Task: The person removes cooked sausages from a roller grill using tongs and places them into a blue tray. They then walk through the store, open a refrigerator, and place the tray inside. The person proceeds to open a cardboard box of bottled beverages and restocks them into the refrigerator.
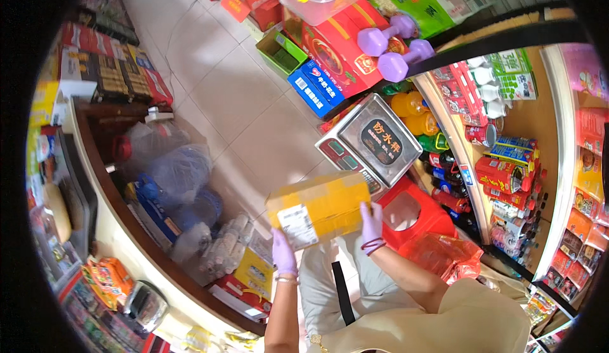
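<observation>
A cardboard box [339, 207], wrapped in yellow-brown tape, is held in front of my body between both hands. A white printed label [297, 226] is stuck on its near left part. My left hand [283, 253], in a thin lilac glove, grips the near left corner. At the right side, my right hand [372, 225], gloved alike, is closed against the box edge; a dark band circles that wrist. Just beyond the box stands a weighing scale [412, 142] with a metal plate. The box hides what lies beneath it.
Close to my right are a red plastic stool [424, 216] and a red plastic bag [444, 256]. Shelves of packaged goods [507, 169] line the right. Purple dumbbells [394, 64] lie beyond the scale. A curved counter [139, 261] with plastic bags [181, 166] inside borders the left.
</observation>
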A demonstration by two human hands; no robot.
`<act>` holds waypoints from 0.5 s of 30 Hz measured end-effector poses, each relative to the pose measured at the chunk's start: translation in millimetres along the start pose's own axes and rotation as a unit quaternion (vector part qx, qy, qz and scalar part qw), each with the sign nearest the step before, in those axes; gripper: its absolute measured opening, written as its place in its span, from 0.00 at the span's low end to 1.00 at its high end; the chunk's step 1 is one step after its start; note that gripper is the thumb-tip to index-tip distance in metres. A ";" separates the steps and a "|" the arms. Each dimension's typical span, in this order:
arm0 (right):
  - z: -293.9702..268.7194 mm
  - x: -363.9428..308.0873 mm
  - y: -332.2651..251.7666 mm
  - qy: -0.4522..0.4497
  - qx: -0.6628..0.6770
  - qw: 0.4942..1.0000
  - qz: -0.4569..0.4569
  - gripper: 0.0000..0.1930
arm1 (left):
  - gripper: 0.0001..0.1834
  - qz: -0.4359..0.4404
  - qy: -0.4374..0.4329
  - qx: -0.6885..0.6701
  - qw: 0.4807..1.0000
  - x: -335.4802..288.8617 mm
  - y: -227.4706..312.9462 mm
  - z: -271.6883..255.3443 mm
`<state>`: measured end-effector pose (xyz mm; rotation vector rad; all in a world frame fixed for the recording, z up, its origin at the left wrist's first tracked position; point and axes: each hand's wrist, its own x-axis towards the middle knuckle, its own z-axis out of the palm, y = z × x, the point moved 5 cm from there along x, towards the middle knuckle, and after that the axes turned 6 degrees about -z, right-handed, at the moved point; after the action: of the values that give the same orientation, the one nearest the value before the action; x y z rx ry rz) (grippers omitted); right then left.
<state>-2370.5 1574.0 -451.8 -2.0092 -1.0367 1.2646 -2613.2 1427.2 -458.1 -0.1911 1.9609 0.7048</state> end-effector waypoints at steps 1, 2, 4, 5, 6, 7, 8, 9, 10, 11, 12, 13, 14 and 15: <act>-8.4 5.3 -6.9 -0.009 0.123 0.992 0.011 0.21 | 0.37 0.046 0.026 0.116 0.992 -10.3 35.3 11.4; -22.8 17.0 -6.1 0.022 0.094 0.995 0.012 0.22 | 0.35 0.075 0.024 0.141 0.987 -19.9 71.5 30.6; -53.0 27.6 -2.5 0.071 0.117 0.988 0.068 0.23 | 0.34 0.104 -0.002 0.181 0.978 -34.4 112.8 70.8; -62.6 39.7 -5.2 0.090 0.178 0.975 0.101 0.23 | 0.33 0.122 -0.024 0.186 0.975 -34.5 131.6 95.2; -75.8 62.3 45.5 0.120 0.241 0.959 0.086 0.24 | 0.33 0.140 -0.036 0.226 0.963 -40.3 151.9 122.2; -84.8 71.7 42.2 0.157 0.271 0.944 0.101 0.24 | 0.33 0.152 -0.042 0.262 0.952 -44.3 165.8 146.1; -95.9 79.1 29.4 0.194 0.299 0.927 0.117 0.25 | 0.32 0.165 -0.057 0.278 0.945 -47.0 178.0 169.6; -105.7 86.4 14.7 0.230 0.325 0.908 0.132 0.26 | 0.33 0.191 -0.068 0.293 0.935 -49.7 192.0 194.6; -114.3 94.1 8.3 0.261 0.328 0.896 0.145 0.26 | 0.33 0.216 -0.078 0.306 0.924 -51.9 206.2 219.5; -122.9 101.0 1.8 0.294 0.331 0.883 0.158 0.27 | 0.33 0.239 -0.087 0.320 0.912 -52.6 220.2 242.5; -131.5 110.0 1.7 0.295 0.333 0.880 0.168 0.26 | 0.33 0.238 -0.110 0.332 0.906 -48.7 231.9 265.7; -137.2 118.3 2.1 0.293 0.333 0.879 0.176 0.25 | 0.34 0.236 -0.131 0.340 0.901 -44.3 242.8 287.4; -139.1 126.2 6.2 0.298 0.332 0.880 0.163 0.24 | 0.35 0.226 -0.142 0.347 0.899 -40.6 251.7 308.0; -139.9 134.9 10.4 0.301 0.329 0.882 0.151 0.23 | 0.35 0.214 -0.150 0.350 0.900 -35.4 259.1 326.7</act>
<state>-2204.4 1674.1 -468.7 -1.8345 0.0214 0.8523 -2454.6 1813.6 -433.0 0.7649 1.8404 0.2312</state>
